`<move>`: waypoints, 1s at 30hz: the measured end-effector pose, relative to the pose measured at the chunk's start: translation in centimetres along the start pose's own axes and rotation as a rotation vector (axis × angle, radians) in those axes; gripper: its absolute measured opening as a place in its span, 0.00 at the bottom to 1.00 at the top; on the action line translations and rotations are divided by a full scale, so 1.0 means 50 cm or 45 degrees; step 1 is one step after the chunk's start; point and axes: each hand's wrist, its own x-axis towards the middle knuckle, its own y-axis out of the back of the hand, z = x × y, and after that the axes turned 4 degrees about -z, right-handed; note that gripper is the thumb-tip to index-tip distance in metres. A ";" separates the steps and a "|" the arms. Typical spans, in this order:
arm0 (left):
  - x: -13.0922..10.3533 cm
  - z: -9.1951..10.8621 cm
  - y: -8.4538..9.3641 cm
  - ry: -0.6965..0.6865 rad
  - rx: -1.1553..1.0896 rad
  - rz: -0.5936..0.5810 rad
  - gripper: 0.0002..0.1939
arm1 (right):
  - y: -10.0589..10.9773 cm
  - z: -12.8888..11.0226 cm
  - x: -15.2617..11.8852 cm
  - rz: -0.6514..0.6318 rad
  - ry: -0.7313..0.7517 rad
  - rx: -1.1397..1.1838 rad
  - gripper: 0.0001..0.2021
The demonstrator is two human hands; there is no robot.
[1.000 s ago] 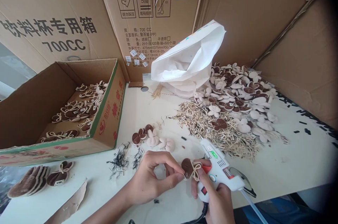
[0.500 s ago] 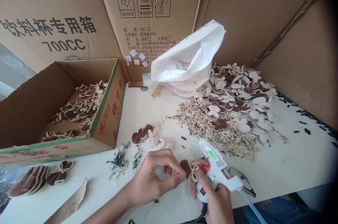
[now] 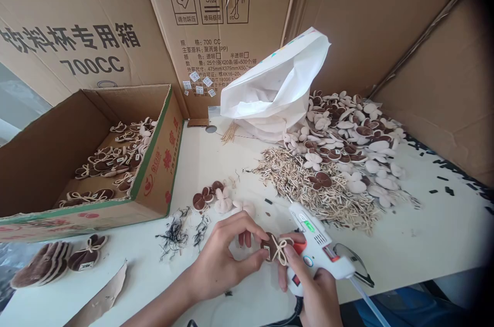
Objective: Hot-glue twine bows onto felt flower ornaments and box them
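Note:
A small brown fabric piece with a beige cord bow (image 3: 278,249) is between my two hands. My left hand (image 3: 227,252) has thumb and forefinger at its left end, beside a small white label. The thumb and forefinger of my right hand (image 3: 314,280) pinch its right end. The same right hand also holds a white glue gun (image 3: 320,242), whose nozzle points up and to the left. Brown and pale fabric pieces (image 3: 223,201) lie just beyond my left hand, with black threads (image 3: 174,234) to their left.
An open carton (image 3: 156,175) with bow pieces stands at left. Behind are a white bag (image 3: 276,111), a heap of fabric pieces (image 3: 358,131) and a pile of beige cords (image 3: 316,188). Glasses (image 3: 360,268) lie right of the glue gun. Torn cardboard (image 3: 100,298) is at front left.
A white label now shows on the brown piece's left end, by my left fingertips, which have drawn back slightly to the left. The glue gun has shifted slightly left.

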 end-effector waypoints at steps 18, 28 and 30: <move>0.008 -0.009 -0.010 0.260 0.014 -0.235 0.23 | 0.006 0.002 0.005 -0.036 -0.019 0.025 0.25; 0.004 -0.002 -0.005 0.299 -0.011 -0.259 0.18 | 0.002 0.001 0.007 -0.009 -0.016 0.013 0.26; 0.004 -0.004 -0.006 0.308 -0.002 -0.253 0.18 | -0.001 -0.003 0.007 0.002 -0.016 0.013 0.27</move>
